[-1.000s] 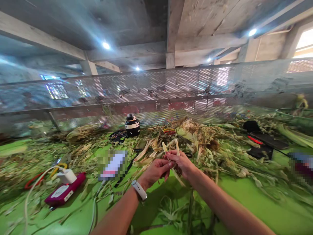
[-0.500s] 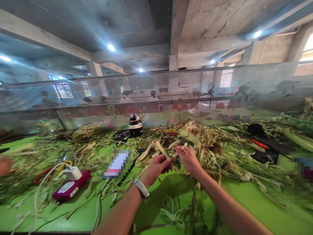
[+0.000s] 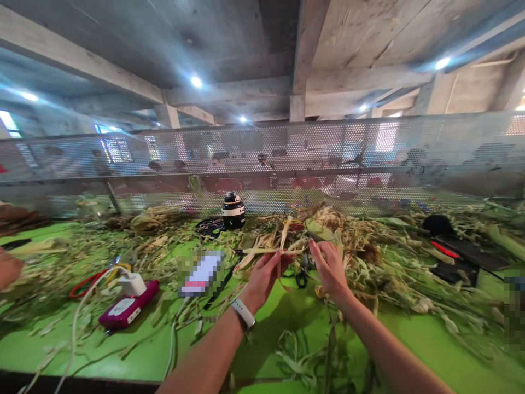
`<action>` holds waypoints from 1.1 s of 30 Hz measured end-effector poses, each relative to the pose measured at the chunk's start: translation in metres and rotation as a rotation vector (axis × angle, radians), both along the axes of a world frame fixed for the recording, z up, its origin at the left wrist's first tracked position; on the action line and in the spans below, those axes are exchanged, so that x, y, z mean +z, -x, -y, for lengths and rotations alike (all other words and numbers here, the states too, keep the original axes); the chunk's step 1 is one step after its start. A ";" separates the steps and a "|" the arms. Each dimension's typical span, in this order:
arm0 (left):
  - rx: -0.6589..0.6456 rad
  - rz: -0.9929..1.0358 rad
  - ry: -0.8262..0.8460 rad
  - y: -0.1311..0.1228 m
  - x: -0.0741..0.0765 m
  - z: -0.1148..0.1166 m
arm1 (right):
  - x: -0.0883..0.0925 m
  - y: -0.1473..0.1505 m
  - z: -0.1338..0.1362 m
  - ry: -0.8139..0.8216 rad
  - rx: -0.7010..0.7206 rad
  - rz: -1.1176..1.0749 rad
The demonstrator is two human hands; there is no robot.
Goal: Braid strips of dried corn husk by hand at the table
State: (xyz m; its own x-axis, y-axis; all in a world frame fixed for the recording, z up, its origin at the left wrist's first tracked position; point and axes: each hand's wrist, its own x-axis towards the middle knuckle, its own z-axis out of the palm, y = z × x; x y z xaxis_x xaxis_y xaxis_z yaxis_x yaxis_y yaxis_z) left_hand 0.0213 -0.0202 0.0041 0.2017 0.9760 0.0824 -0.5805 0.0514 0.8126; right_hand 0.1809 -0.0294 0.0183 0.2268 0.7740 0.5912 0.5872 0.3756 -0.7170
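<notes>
Green table (image 3: 283, 314) opens below the grip and heaped husks (image 3: 324, 215) crowd beyond, while the left hand (image 3: 264, 276) pinches pale strips (image 3: 284, 236), whether the right hand (image 3: 331, 268) beside holds anything cannot be told, and the black bottle (image 3: 233, 213) bears illegible lettering.

Both our forearms slant in over the tabletop's (image 3: 135, 358) near edge and converge toward its middle. Our left hand (image 3: 262, 278) angles inward, thumb pressed toward the fingers in a pinch. Our right hand (image 3: 331, 271), just apart from it, is raised with its thumb extended and fingers loosely bent, gripping nothing.
</notes>
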 end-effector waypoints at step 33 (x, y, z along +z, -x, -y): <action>-0.108 -0.349 -0.103 0.005 -0.003 0.002 | -0.010 0.007 -0.001 -0.069 0.202 0.355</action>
State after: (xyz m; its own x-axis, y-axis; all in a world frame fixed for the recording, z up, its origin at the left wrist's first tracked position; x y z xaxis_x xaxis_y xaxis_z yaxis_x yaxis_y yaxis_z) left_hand 0.0160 -0.0217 0.0011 0.3366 0.9376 0.0874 -0.2632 0.0045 0.9647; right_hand 0.1743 -0.0283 0.0087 -0.1529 0.7378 0.6575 0.7028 0.5489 -0.4525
